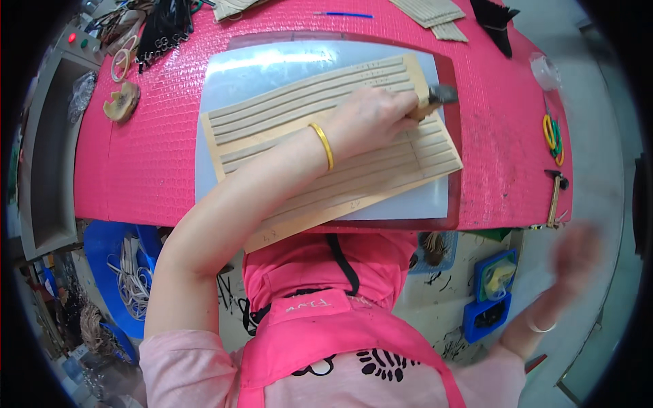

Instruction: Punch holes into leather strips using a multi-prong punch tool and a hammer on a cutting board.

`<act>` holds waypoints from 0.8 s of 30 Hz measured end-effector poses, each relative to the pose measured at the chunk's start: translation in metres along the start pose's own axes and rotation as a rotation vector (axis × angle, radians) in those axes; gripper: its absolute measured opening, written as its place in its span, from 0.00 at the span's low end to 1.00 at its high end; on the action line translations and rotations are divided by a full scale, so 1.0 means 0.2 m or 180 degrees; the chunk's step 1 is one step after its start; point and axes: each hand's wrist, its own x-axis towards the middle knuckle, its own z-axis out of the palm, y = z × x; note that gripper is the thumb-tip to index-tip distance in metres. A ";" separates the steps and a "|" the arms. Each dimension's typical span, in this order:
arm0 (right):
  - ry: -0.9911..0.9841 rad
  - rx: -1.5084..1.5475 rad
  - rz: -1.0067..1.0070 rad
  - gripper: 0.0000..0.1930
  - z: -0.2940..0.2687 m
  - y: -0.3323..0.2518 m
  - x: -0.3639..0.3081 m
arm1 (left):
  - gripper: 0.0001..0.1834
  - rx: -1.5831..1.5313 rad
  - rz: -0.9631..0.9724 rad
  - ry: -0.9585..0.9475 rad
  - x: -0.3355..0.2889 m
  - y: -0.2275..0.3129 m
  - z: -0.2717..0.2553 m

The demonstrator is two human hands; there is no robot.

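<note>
My left hand [374, 115], below which a yellow bangle circles the wrist, is closed around a short tool [442, 94] with a tan part and a dark end; its exact kind is unclear. That hand is over the upper right of a pale flat board [292, 228]. Rows of long beige strips [286, 109] lie across the board, slightly tilted, and my forearm hides some of them. My right hand [578, 251] is out past the table's right edge, smeared by motion, so its fingers cannot be made out.
Under the board lie a whitish sheet [224, 68] and a dark red mat [454, 197] on the pink table [149, 170]. Yellow-handled scissors [548, 129] and a small hammer [556, 194] are at the right edge. Black zippers [166, 34] lie far left. A blue tub [109, 272] stands below left.
</note>
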 end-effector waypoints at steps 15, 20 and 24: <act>-0.2394 -0.1136 0.2107 0.18 0.14 0.43 -0.49 | 0.09 -0.2671 -0.1279 0.1162 0.05 0.05 -0.07; -0.2317 -0.0949 0.1862 0.20 0.10 0.51 -0.55 | 0.08 -0.1309 -0.1105 0.0149 0.02 0.05 -0.03; -0.2321 -0.0940 0.1910 0.21 0.12 0.50 -0.54 | 0.10 -0.1159 -0.0982 0.0125 0.00 0.03 0.01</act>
